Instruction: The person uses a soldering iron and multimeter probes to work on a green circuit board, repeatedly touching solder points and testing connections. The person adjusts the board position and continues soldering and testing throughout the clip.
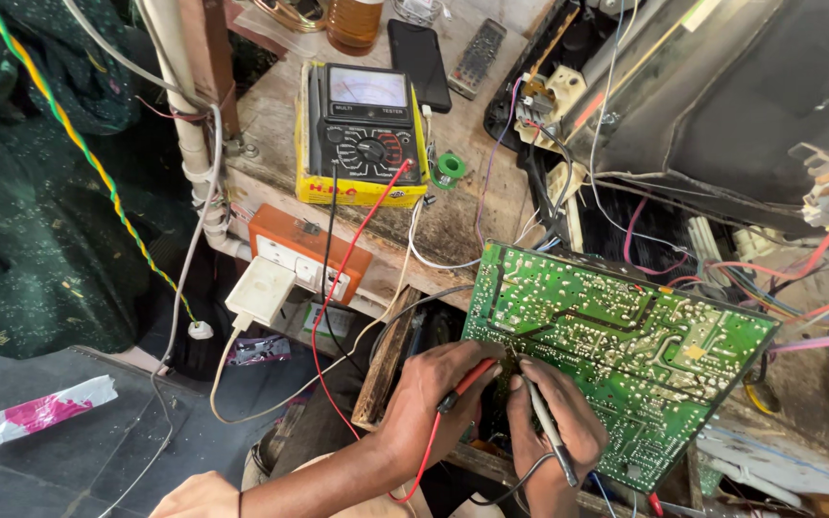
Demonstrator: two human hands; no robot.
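Seen from the head camera: left hand (434, 398) pinched around a red probe (467, 381), fingers closed on its shaft, tip slanting up and right onto the lower left edge of the green board (616, 350). Right hand (551, 422) likewise clamped on a black probe (544, 422), held pen-fashion, long axis running from lower right up to a tip set just beside the red one — both tips apparently on neighbouring solder points, hence the close, braced grip with hands nearly touching. Board lying solder-side up, tilted, its long axis going from upper left down to lower right, propped over the bench edge within easy reach. Red lead (357, 240) trailing up to the yellow-cased meter (365, 134) — set upright on the bench with its dial facing the wearer, presumably for reading at a glance. Orange socket box (311, 251) with a white plug (261, 291) just below the meter.
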